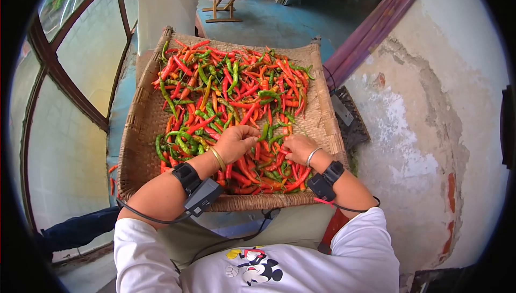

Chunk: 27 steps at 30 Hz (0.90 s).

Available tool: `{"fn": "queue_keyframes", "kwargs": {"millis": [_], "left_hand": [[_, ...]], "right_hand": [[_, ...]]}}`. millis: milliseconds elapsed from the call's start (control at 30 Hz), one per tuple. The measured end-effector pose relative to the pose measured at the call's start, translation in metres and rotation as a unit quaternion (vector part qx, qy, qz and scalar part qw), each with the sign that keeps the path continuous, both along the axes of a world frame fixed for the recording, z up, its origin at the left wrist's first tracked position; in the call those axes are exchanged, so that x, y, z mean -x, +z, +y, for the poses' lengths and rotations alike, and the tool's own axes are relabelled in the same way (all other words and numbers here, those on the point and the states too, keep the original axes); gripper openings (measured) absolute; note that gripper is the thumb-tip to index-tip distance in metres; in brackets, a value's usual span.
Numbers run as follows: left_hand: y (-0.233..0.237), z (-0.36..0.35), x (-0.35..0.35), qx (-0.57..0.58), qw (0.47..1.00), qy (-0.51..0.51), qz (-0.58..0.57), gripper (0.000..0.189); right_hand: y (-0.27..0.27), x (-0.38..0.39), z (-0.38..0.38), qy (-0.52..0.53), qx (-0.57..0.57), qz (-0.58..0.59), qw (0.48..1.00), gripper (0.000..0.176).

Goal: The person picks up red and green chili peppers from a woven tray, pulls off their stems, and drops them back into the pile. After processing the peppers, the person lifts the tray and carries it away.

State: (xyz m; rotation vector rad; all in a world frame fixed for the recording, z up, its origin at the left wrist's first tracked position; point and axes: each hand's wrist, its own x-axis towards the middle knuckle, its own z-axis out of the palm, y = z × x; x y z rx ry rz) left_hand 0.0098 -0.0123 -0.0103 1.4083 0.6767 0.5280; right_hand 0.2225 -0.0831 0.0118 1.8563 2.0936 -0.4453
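A large woven tray (329, 118) is spread with red and green chili peppers (244, 83). Over the near part of the heap, my left hand (235, 143) has its thumb and fingers pinched together, with a green chili pepper (264, 131) at the fingertips. To its right, my right hand (302, 149) is closed, fingers curled down among the peppers. What its fingertips grip is hidden. Both hands are low over the heap, a short gap apart.
The tray's near rim (258, 202) is close to my lap. A small wooden stool (224, 4) stands beyond the tray on the blue floor. Framed windows (70, 99) line the left, a peeling wall (414, 131) the right. A phone-like device (342, 109) lies beside the tray.
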Motion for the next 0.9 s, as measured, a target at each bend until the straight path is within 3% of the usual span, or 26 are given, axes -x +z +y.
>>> {"fn": "queue_keyframes", "kwargs": {"millis": [100, 233, 333, 433, 467, 533, 600, 733, 900], "left_hand": [[0.001, 0.001, 0.001, -0.010, 1.000, -0.006, 0.025, 0.021], [0.002, -0.001, 0.000, 0.005, 0.999, -0.020, 0.025, 0.021], [-0.003, -0.002, 0.000, -0.062, 0.996, -0.015, 0.054, 0.023], [-0.005, -0.003, 0.000, -0.070, 0.997, -0.025, 0.038, 0.027], [-0.003, -0.004, 0.000, -0.039, 0.998, -0.051, 0.001, 0.028], [-0.001, -0.006, -0.001, 0.000, 0.996, -0.081, -0.027, 0.030], [-0.004, -0.007, -0.004, -0.015, 0.993, -0.111, -0.027, 0.027], [0.005, -0.008, -0.002, -0.005, 0.995, -0.097, 0.003, 0.019], [0.010, -0.007, -0.003, -0.021, 0.994, -0.101, 0.022, 0.019]], "right_hand": [[0.009, 0.006, 0.000, 0.009, 0.034, -0.056, 0.998, 0.021], [0.016, 0.006, 0.002, -0.035, -0.008, -0.032, 0.999, 0.020], [0.039, 0.008, 0.005, -0.075, -0.095, 0.039, 0.992, 0.020], [0.044, 0.011, 0.008, -0.117, -0.180, 0.308, 0.927, 0.018], [0.045, 0.015, 0.011, -0.121, -0.178, 0.311, 0.926, 0.018], [0.054, 0.027, 0.017, -0.202, -0.112, 0.540, 0.809, 0.015], [0.059, 0.035, 0.023, -0.260, -0.095, 0.627, 0.729, 0.013], [0.036, 0.030, 0.032, -0.299, -0.096, 0.733, 0.604, 0.011], [0.014, 0.023, 0.031, -0.338, -0.056, 0.798, 0.496, 0.015]]}}
